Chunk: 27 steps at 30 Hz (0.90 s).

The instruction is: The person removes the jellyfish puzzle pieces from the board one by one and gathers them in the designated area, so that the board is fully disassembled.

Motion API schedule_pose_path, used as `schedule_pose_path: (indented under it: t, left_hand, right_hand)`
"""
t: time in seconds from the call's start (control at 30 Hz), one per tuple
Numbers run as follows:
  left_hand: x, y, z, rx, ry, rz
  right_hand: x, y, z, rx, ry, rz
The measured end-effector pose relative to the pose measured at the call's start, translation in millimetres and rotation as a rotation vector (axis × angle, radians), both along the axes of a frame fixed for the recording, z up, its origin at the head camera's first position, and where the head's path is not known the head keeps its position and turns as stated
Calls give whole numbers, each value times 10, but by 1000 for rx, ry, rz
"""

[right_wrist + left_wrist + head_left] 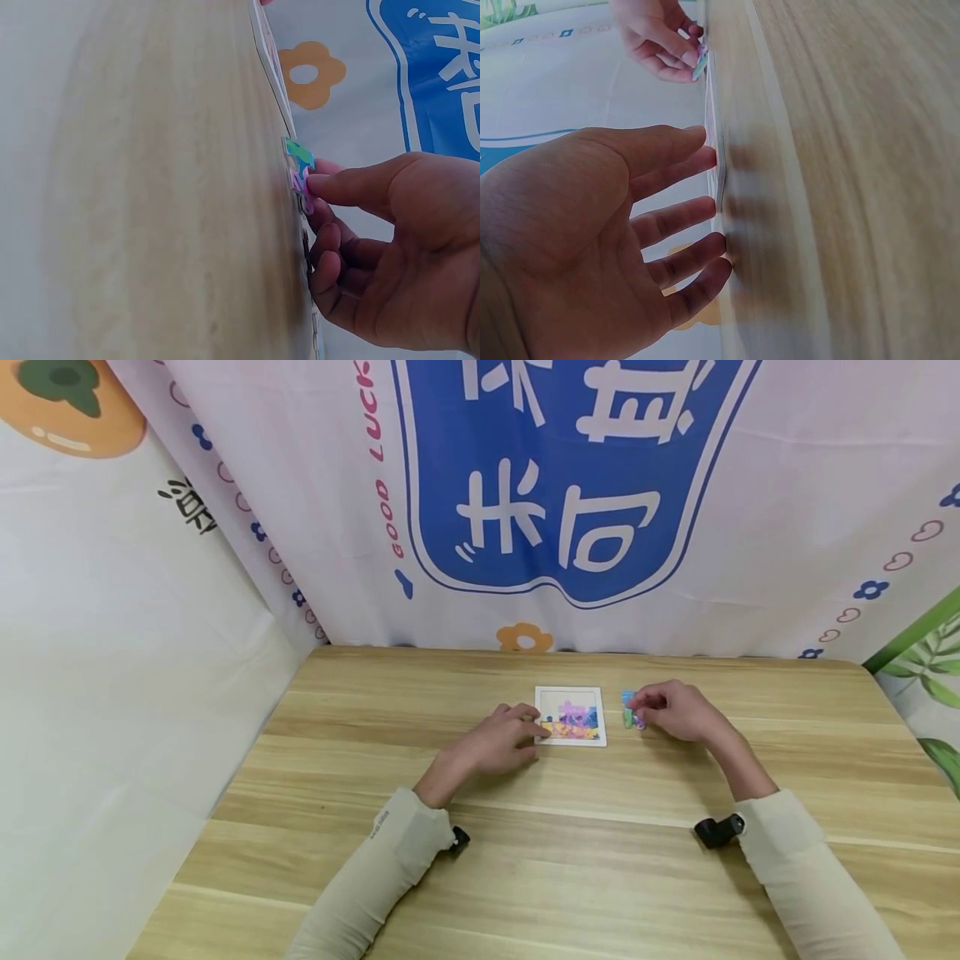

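A small white-framed jigsaw puzzle board [551, 703] lies on the table, with pink, yellow and blue pieces fitted along its lower part. Its upper part shows bare backing. My left hand [504, 742] rests at the board's left edge, fingers spread and slightly bent, gripping nothing. To the right of the board, my right hand [681, 712] pinches a pink-and-purple puzzle piece [298, 181] between thumb and fingers. Beside it is a green-and-blue puzzle piece [301, 153]; whether the two touch is hard to tell. The right fingers partly cover the pieces.
The wooden table [585, 868] ends at a printed cloth [345, 568] hanging along its back edge. A white cloth [112, 693] hangs on the left side. Each sleeve carries a black wrist camera [718, 832].
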<state>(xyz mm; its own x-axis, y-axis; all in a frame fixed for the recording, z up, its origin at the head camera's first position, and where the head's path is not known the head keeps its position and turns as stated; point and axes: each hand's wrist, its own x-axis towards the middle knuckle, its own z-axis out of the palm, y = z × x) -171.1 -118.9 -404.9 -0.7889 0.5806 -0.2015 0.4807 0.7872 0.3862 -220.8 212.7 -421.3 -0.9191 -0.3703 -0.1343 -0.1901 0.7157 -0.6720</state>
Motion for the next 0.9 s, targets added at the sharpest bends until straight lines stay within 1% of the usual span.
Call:
schedule_pose_path:
  t: [0.2, 0.47, 0.67, 0.77, 0.9]
  left_hand:
    - [-7, -5, 2, 3, 7, 5]
    - [-9, -9, 12, -4, 16, 2]
    - [4, 11, 26, -17, 7, -1]
    - [10, 38, 33, -35, 8, -5]
    - [12, 87, 42, -53, 12, -9]
  right_hand:
    - [0, -41, 12, 39, 35, -3]
    - [12, -118, 37, 53, 55, -17]
    - [-2, -279, 53, 26, 84, 29]
    - [-21, -386, 52, 8, 75, 55]
    - [-43, -539, 58, 3, 60, 67]
